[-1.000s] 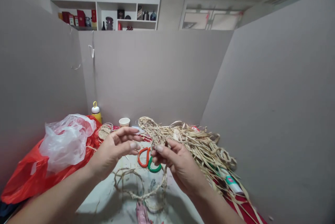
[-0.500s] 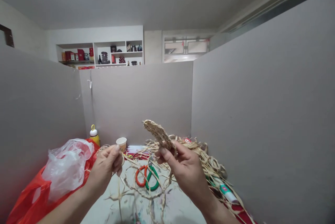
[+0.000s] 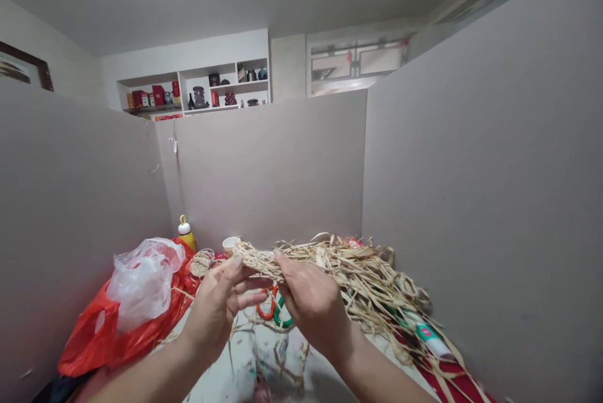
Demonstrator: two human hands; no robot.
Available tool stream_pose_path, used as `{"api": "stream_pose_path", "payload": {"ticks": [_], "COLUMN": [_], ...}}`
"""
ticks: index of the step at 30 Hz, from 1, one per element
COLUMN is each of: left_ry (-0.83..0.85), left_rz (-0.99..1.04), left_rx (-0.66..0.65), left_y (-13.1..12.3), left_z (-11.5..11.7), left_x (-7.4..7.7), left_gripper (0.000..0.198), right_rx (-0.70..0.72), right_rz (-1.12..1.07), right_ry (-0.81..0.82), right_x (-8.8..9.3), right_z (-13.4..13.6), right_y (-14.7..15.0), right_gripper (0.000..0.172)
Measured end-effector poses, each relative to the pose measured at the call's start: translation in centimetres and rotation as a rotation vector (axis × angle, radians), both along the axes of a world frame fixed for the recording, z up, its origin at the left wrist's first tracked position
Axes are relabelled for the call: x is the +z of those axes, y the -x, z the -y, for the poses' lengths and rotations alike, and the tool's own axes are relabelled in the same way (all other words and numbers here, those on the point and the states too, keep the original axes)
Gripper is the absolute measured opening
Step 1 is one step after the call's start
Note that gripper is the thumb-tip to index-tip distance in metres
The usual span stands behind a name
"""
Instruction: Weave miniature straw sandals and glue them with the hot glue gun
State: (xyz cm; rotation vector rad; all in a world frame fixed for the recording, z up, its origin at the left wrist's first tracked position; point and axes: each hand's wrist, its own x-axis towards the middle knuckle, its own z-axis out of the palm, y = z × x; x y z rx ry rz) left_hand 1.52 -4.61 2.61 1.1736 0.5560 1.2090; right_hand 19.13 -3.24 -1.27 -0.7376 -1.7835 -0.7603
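A braided straw piece [image 3: 258,256], pale tan and flat, is held up between both hands above the table. My left hand [image 3: 219,302] pinches its left end with the thumb on top, the other fingers stretched loosely below. My right hand [image 3: 313,302] grips the right end, thumb along the upper face. Twisted straw cord [image 3: 282,365] hangs down beneath the hands. Behind them, scissors with one orange and one green handle [image 3: 281,315] lie on the table, partly hidden by the hands.
Loose dry straw [image 3: 362,277] is heaped at the right, beside a green-and-white tube [image 3: 433,340]. At the left lie a red plastic bag [image 3: 94,334] and a clear bag [image 3: 146,277]. A yellow bottle [image 3: 186,236], a coil of straw [image 3: 201,263] and a paper cup [image 3: 230,243] stand behind. Grey partitions [image 3: 268,171] surround the table.
My left hand has moved right and taken hold of the braided piece's far end. The piece has turned from tilted upward to nearly level and is lower. The view has shifted slightly.
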Motion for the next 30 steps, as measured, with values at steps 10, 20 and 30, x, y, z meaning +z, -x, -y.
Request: {"api": "stream_pose_path", "payload": {"ticks": [10,20,30], "left_ry": [-0.001,-0.194,-0.24], "left_rz": [-0.095,-0.47,-0.533], "left_rx": [0.073,-0.22,-0.278], "left_y": [2.5,3.8,3.3], "left_z": [-3.7,-4.2,-4.3], "left_x": [0.6,0.4,-0.1], "left_gripper": [0.027,0.029,0.026], "right_rx": [0.312,0.735,0.787], "right_rz": [-0.223,-0.829,-0.872], "right_ry": [0.605,1.188,1.274], "right_x": [0.7,1.8,1.1], "right_z": [0.7,0.0,-0.4], "right_y": [1.3,1.2,1.8], "right_gripper": [0.065,0.019,0.022]}}
